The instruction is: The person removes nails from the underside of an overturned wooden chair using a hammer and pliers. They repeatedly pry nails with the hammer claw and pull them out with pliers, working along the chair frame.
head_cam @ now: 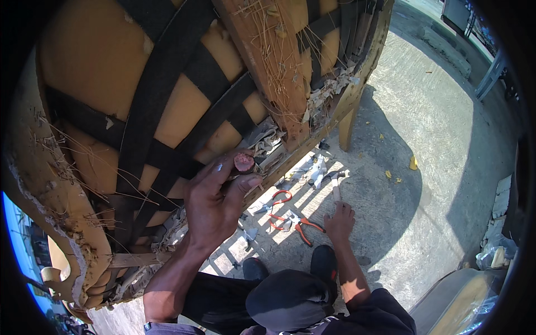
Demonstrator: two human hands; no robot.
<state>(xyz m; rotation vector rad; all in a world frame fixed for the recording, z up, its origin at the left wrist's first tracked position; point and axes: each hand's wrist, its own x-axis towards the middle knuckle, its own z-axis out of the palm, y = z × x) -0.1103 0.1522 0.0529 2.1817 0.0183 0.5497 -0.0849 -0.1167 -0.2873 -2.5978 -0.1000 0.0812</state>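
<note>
My left hand grips a short tool by its handle, whose round, worn reddish butt faces up between thumb and fingers; its other end is hidden. That hand is at the lower rail of an upturned wooden seat frame with black webbing over yellowish foam. Lower right, near the concrete floor, my right hand is closed around the handle of a hammer, its head pointing away from me. Orange-handled pliers and another orange-handled hand tool lie between my hands, beyond my shoes.
Torn fabric scraps lie under the frame's edge. Loose fibres and staples stick out from a wooden crossbar. A frame leg stands right of the rail. Plastic-wrapped furniture is at lower right.
</note>
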